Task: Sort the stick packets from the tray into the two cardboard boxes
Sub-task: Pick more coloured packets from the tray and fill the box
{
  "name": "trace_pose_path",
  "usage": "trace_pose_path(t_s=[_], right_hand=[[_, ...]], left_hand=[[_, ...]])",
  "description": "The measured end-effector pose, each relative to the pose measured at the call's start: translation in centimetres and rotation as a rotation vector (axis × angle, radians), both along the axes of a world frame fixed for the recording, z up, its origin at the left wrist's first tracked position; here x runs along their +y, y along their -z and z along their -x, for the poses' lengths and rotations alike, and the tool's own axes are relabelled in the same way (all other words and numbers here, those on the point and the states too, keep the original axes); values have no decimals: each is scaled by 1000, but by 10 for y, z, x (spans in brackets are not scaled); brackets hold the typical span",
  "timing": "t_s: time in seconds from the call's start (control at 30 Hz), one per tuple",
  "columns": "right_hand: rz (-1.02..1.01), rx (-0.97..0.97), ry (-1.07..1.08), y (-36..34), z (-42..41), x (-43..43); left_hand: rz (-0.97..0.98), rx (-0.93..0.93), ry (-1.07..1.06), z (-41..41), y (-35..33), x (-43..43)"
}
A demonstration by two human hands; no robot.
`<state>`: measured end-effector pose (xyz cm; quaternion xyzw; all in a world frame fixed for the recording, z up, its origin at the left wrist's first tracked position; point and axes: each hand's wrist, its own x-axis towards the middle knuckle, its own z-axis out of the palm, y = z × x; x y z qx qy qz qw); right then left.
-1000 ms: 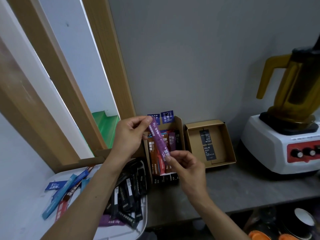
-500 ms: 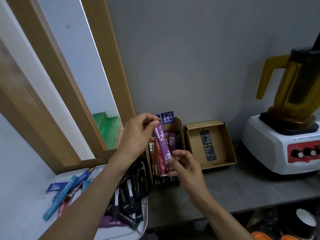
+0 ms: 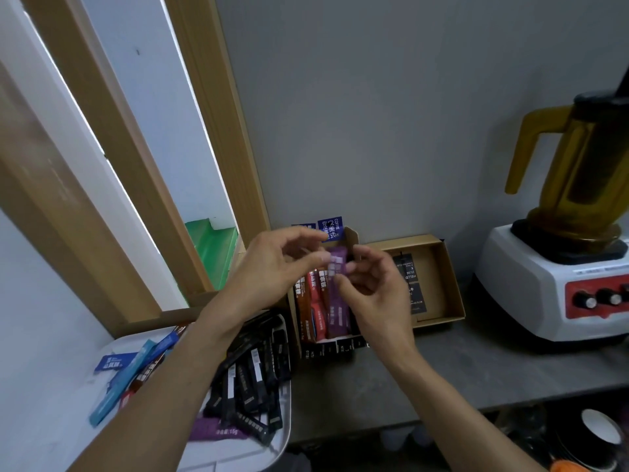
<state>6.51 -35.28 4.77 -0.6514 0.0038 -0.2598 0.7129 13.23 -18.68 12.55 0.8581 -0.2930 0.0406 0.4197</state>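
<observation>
- The grey bench (image 3: 442, 369) runs along the wall, with a white-based blender (image 3: 558, 277) (amber jug on top) at its right end.
- A white tray (image 3: 233, 453) sits at the lower left. It holds a heap of black stick packets (image 3: 252, 379), several blue ones (image 3: 126, 379) and 1 purple one (image 3: 214, 429) near its front edge.
- 2 cardboard boxes stand side by side against the wall. The left box (image 3: 352, 237) holds red, brown and purple packets standing on end. The right box (image 3: 437, 277) holds black packets lying flat, partly hidden by the right hand.
- Both hands hover over the left box, close together.
- The left hand (image 3: 272, 267) has relaxed fingers, 1 fingertip touching the packet's upper left edge and the thumb well above it.
- The right hand (image 3: 377, 287) has curled fingers at the packet's right edge. Motion blur hides whether they pinch it.
- The purple stick packet (image 3: 337, 270) stands upright in the left box, between the 2 hands, beside the red packets.
</observation>
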Motion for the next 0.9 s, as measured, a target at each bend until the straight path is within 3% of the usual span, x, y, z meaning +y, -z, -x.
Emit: trace_pose_path(t_s=[0.23, 0.33, 0.43, 0.53, 0.63, 0.9], right_hand=[[131, 134, -51, 16, -8, 4], [494, 221, 39, 42, -7, 8], [884, 173, 208, 63, -2, 12], [1090, 130, 189, 73, -1, 18], [1189, 60, 117, 80, -5, 17], [1273, 78, -25, 82, -17, 18]], left_hand=[[-174, 58, -46, -18, 3, -7], [-317, -14, -72, -25, -2, -19], [-523, -155, -73, -37, -1, -35], [-711, -321, -61, -47, 6, -46], [-830, -418, -57, -53, 15, -52], [-960, -423, -160, -64, 19, -49]])
